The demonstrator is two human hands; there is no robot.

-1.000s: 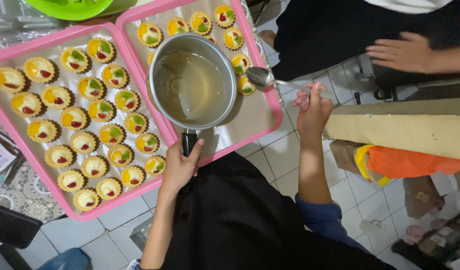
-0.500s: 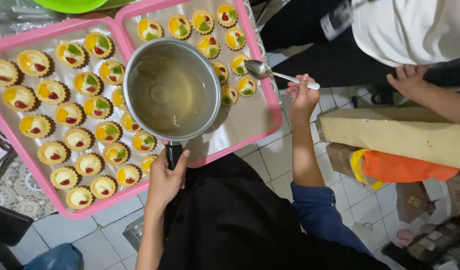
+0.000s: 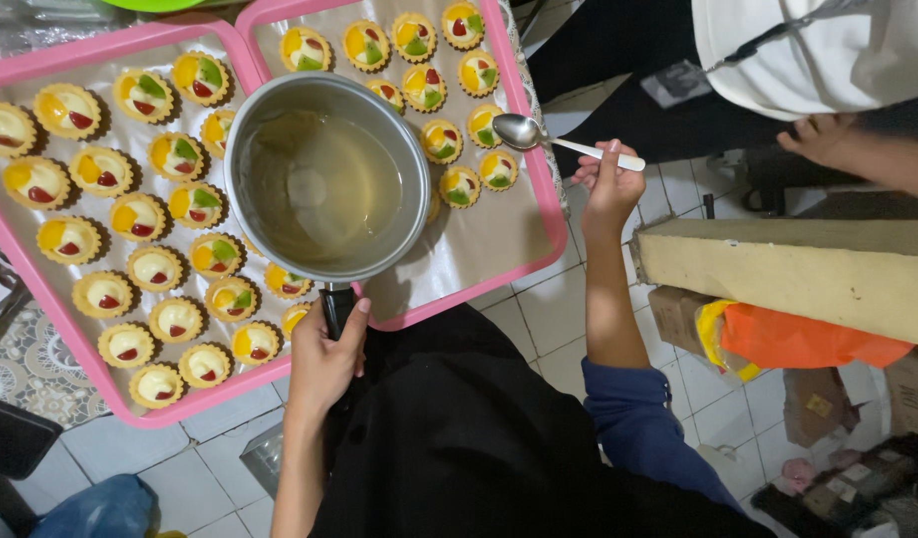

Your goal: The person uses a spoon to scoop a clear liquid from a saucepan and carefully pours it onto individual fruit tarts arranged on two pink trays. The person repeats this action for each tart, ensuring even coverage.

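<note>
Left hand [image 3: 324, 364]: clenched on pan [image 3: 324, 179] handle, pan over tarts [image 3: 170, 214]. Right hand [image 3: 609, 184]: pinching spoon [image 3: 564, 139], bowl above tray [image 3: 549, 214] edge. Advice: hold pan level, dip spoon shallow.

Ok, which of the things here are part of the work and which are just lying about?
In use:
- left hand on the steel saucepan of clear liquid
- right hand holding the metal spoon
- small fruit-topped tarts on two pink trays

Lying about:
- long tan cardboard box
- orange plastic bag
- another person's hand
</note>
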